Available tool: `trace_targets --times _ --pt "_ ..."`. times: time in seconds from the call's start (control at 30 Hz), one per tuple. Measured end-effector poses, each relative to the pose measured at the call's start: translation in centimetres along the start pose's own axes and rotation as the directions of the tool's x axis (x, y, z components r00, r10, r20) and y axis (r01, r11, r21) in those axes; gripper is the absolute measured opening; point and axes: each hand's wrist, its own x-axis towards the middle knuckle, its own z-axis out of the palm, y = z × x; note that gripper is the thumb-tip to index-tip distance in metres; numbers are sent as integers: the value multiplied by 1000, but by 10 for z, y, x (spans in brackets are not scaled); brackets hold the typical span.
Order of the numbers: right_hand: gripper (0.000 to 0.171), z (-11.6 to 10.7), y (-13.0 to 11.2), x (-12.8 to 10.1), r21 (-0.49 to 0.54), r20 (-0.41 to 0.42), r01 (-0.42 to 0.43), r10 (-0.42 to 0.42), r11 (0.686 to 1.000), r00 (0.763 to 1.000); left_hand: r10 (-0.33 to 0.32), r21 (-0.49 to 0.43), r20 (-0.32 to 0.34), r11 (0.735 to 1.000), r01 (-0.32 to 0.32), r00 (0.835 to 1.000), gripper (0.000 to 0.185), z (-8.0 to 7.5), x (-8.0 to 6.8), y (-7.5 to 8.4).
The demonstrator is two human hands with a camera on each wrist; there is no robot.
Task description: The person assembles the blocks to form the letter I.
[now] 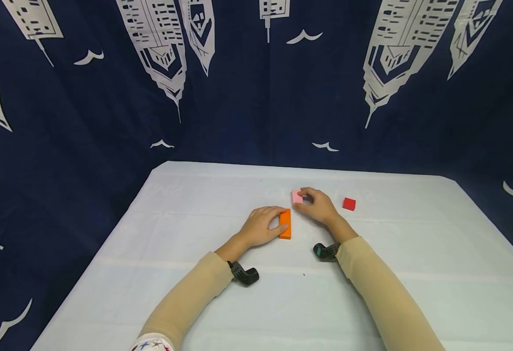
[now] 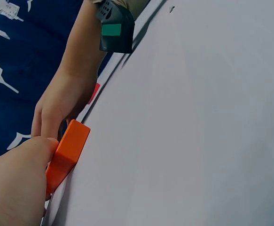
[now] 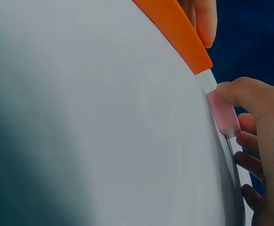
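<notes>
Hands [image 1: 265, 225] on orange block [image 1: 285, 223], pink block [image 1: 297, 196]

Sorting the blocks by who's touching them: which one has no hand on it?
The red block, lying alone right of the right hand; the hands touch the others.

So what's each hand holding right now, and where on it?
The left hand grips the orange block along its long side; the right hand pinches the pink block at its edge.
</notes>
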Motion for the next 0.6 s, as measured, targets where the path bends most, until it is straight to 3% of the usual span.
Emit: trace_targets --times 0.6 --pt "42 -1 -4 -1 71 -72 -51 57 996 996 -1 -2 2 1000 1 1000 52 1 1 -1"
